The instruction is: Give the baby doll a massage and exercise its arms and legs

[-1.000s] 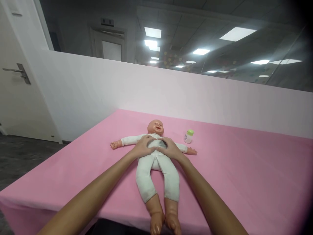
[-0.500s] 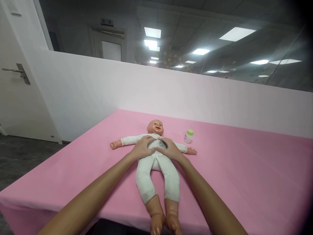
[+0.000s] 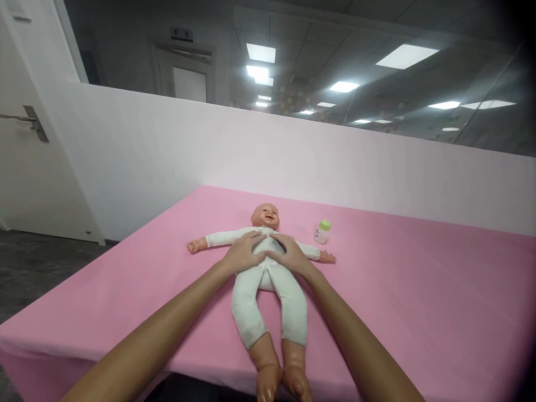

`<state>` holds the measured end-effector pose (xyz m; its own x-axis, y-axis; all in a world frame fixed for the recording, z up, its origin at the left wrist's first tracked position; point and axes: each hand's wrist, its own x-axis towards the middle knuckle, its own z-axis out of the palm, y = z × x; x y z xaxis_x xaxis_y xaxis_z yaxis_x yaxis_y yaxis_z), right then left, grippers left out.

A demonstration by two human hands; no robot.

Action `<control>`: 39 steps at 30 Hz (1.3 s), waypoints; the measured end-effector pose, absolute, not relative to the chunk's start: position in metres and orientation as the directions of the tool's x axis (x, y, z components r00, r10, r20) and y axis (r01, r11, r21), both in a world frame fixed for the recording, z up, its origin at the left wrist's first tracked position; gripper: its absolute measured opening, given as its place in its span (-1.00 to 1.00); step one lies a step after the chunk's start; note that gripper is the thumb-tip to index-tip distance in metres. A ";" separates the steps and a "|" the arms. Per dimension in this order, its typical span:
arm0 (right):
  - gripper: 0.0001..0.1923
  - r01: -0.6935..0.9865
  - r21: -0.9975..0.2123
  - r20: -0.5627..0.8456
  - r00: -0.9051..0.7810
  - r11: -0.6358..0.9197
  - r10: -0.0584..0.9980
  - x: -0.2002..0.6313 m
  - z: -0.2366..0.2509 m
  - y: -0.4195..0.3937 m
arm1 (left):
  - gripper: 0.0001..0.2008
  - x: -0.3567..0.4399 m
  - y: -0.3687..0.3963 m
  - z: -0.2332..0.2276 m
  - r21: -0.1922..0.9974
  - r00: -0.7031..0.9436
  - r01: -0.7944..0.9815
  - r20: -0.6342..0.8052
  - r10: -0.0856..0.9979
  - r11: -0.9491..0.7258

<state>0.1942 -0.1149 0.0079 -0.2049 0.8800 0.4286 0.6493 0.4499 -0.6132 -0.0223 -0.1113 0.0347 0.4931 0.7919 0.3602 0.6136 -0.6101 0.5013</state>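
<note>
Lying on its back on the pink cloth (image 3: 397, 301), feet (image 3: 296, 375) toward the person, the doll (image 3: 267, 279) is probably light, with a soft, padded trunk (image 3: 262, 244) that gives under pressure and a harder, smoother head (image 3: 265, 216). That clothed trunk, held from both sides below the arms, looks the surest place to take hold; lifting by one limb could strain a joint. The left hand (image 3: 244, 252) and right hand (image 3: 291, 255) rest on either side of it, fingers spread in a loose curve, thumb tips nearly meeting over the belly; neither closes round anything. The palms hide the flanks, so what the outer fingers touch is unseen. The doll's toes run to the bottom edge of view. Near its outstretched arm by the right hand, a bottle (image 3: 322, 232) stands upright, its label too small to read. Behind, above the wall (image 3: 293, 151), dark glass (image 3: 318, 67) shows glaring lights; reflection or room beyond, I cannot tell.
</note>
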 end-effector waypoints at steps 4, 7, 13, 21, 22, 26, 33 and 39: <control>-0.49 0.673 -0.603 0.428 -0.180 0.428 0.886 0.194 0.011 -0.109 | -0.59 -0.021 -0.109 0.036 0.476 0.471 0.592 0.450 0.759 -0.650; -0.53 0.682 -0.606 0.422 -0.160 0.409 0.892 0.193 0.012 -0.108 | -0.62 -0.020 -0.108 0.035 0.471 0.452 0.590 0.480 0.752 -0.656; -0.38 0.647 -0.619 0.437 -0.188 0.445 0.880 0.194 0.007 -0.115 | -0.37 -0.021 -0.109 0.031 0.502 0.442 0.627 0.400 0.803 -0.595; -0.50 0.660 -0.598 0.448 -0.196 0.456 0.872 0.193 0.008 -0.110 | -0.57 -0.022 -0.113 0.038 0.475 0.464 0.614 0.429 0.775 -0.631; -0.55 0.663 -0.592 0.453 -0.197 0.459 0.869 0.193 0.009 -0.110 | -0.60 -0.022 -0.113 0.039 0.471 0.465 0.607 0.442 0.767 -0.639; -0.60 0.656 -0.600 0.475 -0.167 0.457 0.864 0.191 0.009 -0.111 | -0.60 -0.022 -0.113 0.038 0.471 0.465 0.608 0.442 0.767 -0.639; -0.43 0.639 -0.614 0.455 -0.193 0.463 0.869 0.192 0.007 -0.113 | -0.50 -0.023 -0.109 0.032 0.460 0.487 0.633 0.389 0.782 -0.623; -0.63 0.653 -0.602 0.458 -0.189 0.460 0.868 0.189 0.014 -0.114 | -0.66 -0.020 -0.111 0.036 0.454 0.471 0.609 0.453 0.757 -0.651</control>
<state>0.1886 -0.1140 0.0144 -0.1889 0.8684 0.4585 0.6533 0.4597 -0.6016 -0.0195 -0.1106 0.0361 0.4708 0.7569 0.4533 0.6087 -0.6506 0.4541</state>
